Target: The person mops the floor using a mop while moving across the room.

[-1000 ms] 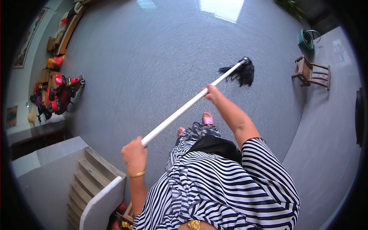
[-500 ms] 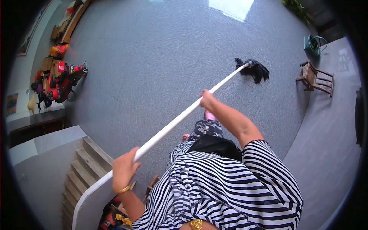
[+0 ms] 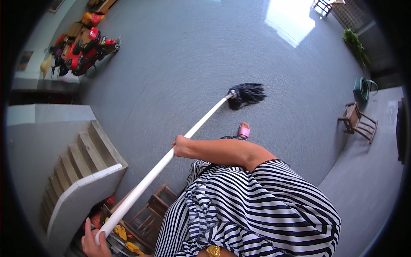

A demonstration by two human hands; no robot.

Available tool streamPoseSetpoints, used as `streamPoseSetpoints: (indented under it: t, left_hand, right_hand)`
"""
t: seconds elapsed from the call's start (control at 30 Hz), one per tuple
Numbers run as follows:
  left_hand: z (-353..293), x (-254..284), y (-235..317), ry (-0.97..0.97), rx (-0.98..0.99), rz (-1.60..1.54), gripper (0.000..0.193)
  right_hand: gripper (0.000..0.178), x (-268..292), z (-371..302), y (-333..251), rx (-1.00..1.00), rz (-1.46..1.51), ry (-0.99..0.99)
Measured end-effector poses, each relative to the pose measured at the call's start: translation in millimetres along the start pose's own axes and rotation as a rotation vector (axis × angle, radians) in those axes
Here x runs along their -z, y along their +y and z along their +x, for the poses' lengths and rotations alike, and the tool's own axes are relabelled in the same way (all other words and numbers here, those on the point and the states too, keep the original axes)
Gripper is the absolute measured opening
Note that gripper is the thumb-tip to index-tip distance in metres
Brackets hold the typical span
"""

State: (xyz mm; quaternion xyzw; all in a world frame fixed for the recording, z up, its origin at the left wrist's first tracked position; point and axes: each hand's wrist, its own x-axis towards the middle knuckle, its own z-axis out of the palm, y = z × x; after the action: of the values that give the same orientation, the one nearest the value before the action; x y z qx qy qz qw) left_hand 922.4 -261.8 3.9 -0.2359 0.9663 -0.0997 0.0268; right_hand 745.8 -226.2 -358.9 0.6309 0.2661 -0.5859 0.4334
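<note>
I hold a mop with a long white handle (image 3: 188,135) in both hands. My left hand (image 3: 92,242) grips the handle's top end at the lower left. My right hand (image 3: 182,146) is closed around the handle about halfway down. The dark stringy mop head (image 3: 247,94) lies on the grey floor (image 3: 180,68) ahead of me. My foot in a pink sandal (image 3: 244,130) stands just behind the mop head. My black-and-white striped garment fills the lower middle.
Concrete steps (image 3: 79,165) rise at the left. A small wooden chair (image 3: 357,122) and a green watering can (image 3: 363,88) are at the right. Red ride-on toys (image 3: 83,53) sit at the far left. A wooden frame (image 3: 150,212) lies below me.
The mop head has swung left and nearer to me across the floor. My left hand has dropped lower toward the picture's bottom edge. The view has tilted, showing more of the steps.
</note>
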Motion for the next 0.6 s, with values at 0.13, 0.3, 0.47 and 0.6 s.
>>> streamPoseSetpoints:
  t: [0.13, 0.3, 0.47, 0.6]
  left_hand:
    - [-29, -6, -16, 0.532, 0.367, 0.268, 0.028]
    - [-21, -37, -12, 1.607, 0.365, -0.359, 0.025]
    - [-12, -39, 23, 1.516, -0.075, -1.135, 0.032]
    - [-3, -34, 26, 1.196, -0.277, -1.430, 0.035]
  right_hand:
    - [0.019, -15, 16, 49, -0.067, -0.201, -0.212]
    - [0.025, -4, 19, 63, -0.063, -0.269, -0.270]
    - [0.025, -11, 66, 22, 0.009, -0.178, -0.329]
    - [0.019, -17, 87, 5, -0.064, -0.132, -0.381]
